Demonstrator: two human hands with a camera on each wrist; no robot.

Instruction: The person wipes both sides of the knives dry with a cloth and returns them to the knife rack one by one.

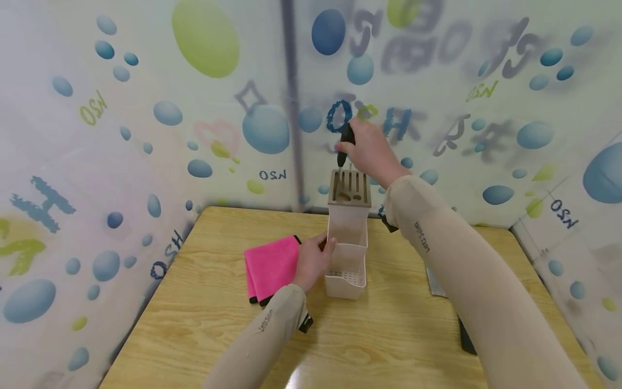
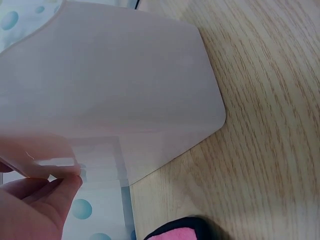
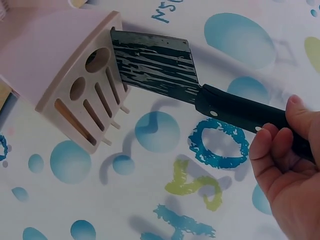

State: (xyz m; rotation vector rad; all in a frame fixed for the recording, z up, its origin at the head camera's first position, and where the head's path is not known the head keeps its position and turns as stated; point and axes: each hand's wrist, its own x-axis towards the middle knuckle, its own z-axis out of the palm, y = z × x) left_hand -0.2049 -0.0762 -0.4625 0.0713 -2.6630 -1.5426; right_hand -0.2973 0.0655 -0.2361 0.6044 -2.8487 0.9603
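Note:
A pale tiered holder [image 1: 346,229] stands on the table, topped by a brown slotted lid [image 1: 349,189]. The right hand [image 1: 371,151] grips the black handle of a knife [image 3: 240,107]. In the right wrist view the wide dark blade sits with its tip end at the outermost slot of the lid [image 3: 75,95], most of the blade outside. The left hand [image 1: 313,262] holds the holder's left side, its fingers at the edge of an opening; the left wrist view shows the fingertips pinching that wall [image 2: 125,90].
A folded pink cloth [image 1: 274,265] with black edging lies left of the holder. On the right, partly behind the right sleeve, are a grey flat item [image 1: 435,282] and a black object [image 1: 466,336]. A patterned wall [image 1: 243,189] rises behind the wooden table [image 1: 194,324].

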